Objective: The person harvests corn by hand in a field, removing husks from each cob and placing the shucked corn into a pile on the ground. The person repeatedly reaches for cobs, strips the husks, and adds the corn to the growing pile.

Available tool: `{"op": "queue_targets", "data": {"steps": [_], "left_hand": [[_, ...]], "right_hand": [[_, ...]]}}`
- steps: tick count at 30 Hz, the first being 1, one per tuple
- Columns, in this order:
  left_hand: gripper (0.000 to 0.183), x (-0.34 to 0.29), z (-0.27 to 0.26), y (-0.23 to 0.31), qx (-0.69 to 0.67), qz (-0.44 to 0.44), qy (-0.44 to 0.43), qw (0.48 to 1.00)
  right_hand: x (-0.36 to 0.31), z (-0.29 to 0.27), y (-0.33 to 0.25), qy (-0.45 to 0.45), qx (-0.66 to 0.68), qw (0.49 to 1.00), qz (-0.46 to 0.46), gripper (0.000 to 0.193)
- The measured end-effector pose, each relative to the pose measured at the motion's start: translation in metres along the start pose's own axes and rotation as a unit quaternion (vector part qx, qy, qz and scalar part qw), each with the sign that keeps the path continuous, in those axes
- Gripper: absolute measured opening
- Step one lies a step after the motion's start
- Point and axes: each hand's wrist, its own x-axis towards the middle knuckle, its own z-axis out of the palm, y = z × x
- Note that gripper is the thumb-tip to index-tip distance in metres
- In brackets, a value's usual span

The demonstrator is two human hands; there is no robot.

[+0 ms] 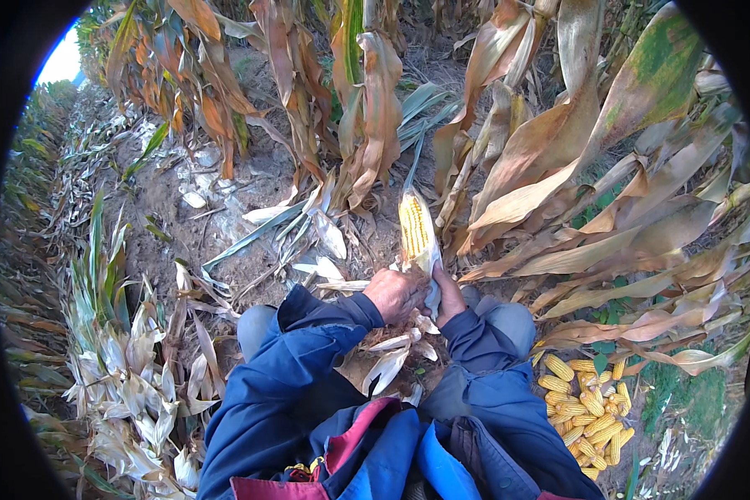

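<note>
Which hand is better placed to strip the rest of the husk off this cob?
Probably the left hand: it sits by the husk at the corn cob base, while the right hand grips behind it.

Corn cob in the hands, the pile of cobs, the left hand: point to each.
corn cob (414, 227), head view, on its bare yellow kernels
pile of cobs (587, 410), head view, middle of the heap
left hand (396, 293), head view, back of the hand

The corn ear (415, 229) stands ahead of both hands; the cob pile (590, 412) lies to the right (on the ground), the husk heap (133, 392) left.
</note>
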Motion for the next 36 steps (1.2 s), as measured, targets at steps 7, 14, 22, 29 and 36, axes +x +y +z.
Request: {"op": "queue_targets", "data": {"steps": [7,14,22,29,36], "left_hand": [[0.023,0.012,-0.031,-0.017,-0.041,0.063,0.243,0.967],[0.039,-0.002,0.001,-0.015,-0.332,-0.150,-0.005,0.931],[0.035,0.010,0.040,0.001,-0.469,-0.199,0.224,0.831],[0.034,-0.009,0.016,0.035,-0.506,-0.190,0.266,0.798],[0.034,-0.023,-0.007,0.058,-0.468,-0.223,0.238,0.822]], "right_hand": [[0.011,0.003,0.016,-0.123,0.052,0.990,0.049,0.066],[0.021,0.006,0.013,-0.131,0.120,0.984,0.031,0.063],[0.067,-0.018,0.014,0.120,-0.080,0.980,-0.138,0.029],[0.090,-0.038,-0.007,0.174,-0.131,0.960,-0.178,0.032],[0.108,-0.038,-0.017,0.187,-0.160,0.952,-0.180,0.038]]}}
